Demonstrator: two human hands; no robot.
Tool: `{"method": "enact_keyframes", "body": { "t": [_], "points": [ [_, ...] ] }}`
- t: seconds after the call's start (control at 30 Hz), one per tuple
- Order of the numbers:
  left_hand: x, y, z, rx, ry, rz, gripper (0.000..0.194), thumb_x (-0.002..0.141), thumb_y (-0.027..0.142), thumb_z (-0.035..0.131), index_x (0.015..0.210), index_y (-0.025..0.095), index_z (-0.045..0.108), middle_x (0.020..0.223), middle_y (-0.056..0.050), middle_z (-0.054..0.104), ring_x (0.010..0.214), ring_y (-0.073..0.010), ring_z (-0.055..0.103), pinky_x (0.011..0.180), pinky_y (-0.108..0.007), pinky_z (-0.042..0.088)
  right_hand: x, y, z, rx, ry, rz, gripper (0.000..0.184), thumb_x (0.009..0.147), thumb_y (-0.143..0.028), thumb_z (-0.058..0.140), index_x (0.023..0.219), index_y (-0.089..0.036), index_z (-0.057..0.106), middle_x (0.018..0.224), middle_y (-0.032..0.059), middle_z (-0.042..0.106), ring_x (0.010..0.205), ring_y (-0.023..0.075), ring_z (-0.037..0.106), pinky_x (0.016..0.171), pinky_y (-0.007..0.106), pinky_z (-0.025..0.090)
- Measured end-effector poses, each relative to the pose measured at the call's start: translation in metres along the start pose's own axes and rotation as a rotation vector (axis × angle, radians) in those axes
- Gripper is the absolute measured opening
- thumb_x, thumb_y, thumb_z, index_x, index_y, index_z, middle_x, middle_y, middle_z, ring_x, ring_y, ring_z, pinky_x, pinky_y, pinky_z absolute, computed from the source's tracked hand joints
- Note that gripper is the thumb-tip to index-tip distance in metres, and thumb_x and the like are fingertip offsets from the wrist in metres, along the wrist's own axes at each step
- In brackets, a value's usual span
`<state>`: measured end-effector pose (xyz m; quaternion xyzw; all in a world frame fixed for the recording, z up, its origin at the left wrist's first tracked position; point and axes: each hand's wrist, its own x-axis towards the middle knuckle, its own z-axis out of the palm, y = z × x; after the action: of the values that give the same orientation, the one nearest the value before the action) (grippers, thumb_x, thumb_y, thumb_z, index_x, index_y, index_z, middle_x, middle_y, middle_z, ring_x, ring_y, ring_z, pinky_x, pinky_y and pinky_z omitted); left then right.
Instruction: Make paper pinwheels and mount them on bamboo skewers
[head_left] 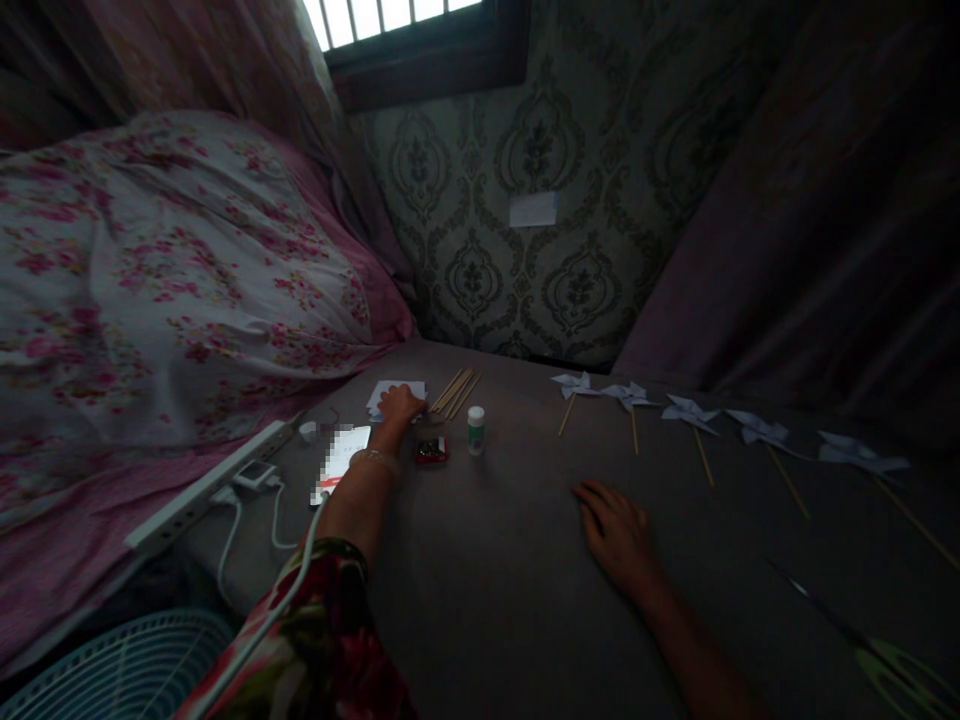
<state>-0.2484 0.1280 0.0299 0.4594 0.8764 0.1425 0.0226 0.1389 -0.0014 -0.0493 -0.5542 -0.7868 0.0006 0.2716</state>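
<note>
My left hand (pixel 403 402) reaches far forward and rests on a small stack of white paper (pixel 390 388). Its fingers look spread over the sheets, with the thumb apart on the right; whether a sheet is gripped is hard to see. Just right of it lie several thin wooden sticks (pixel 455 392). Closer to me are a small red box (pixel 430 451) of tiny pieces and an upright glue stick (pixel 476 432) with a white cap. Palm down on the grey surface, my right hand (pixel 616 532) holds nothing, its fingers stretched out.
Several paper pinwheels (pixel 688 412) on sticks form a row at the right. Scissors (pixel 847 635) with green handles lie near right. At left are a lit phone (pixel 346 455), a power strip (pixel 214 482) with cables, and a blue basket (pixel 127 660). A white cable crosses my left forearm.
</note>
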Motion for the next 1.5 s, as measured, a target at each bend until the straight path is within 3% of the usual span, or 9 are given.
{"method": "enact_keyframes", "body": {
  "t": [0.47, 1.5],
  "points": [
    [0.0027, -0.0024, -0.0011, 0.045, -0.009, 0.011, 0.044, 0.07, 0.037, 0.064, 0.107, 0.013, 0.067, 0.113, -0.017, 0.066, 0.11, -0.0331, 0.059, 0.079, -0.034, 0.048, -0.0004, 0.0006, 0.0011, 0.006, 0.016, -0.018, 0.036, 0.091, -0.027, 0.037, 0.112, -0.021, 0.066, 0.121, 0.0089, 0.065, 0.113, 0.0247, 0.057, 0.093, 0.044, 0.038],
    [-0.0007, 0.003, -0.0017, 0.139, -0.002, 0.134, 0.041, 0.076, 0.033, 0.061, 0.109, 0.009, 0.067, 0.112, -0.021, 0.067, 0.104, -0.0332, 0.063, 0.077, -0.033, 0.05, -0.0004, 0.0007, 0.0013, 0.009, 0.027, -0.011, 0.036, 0.09, -0.026, 0.037, 0.111, -0.023, 0.066, 0.12, 0.0096, 0.065, 0.112, 0.0248, 0.056, 0.092, 0.044, 0.039]
  ]
}}
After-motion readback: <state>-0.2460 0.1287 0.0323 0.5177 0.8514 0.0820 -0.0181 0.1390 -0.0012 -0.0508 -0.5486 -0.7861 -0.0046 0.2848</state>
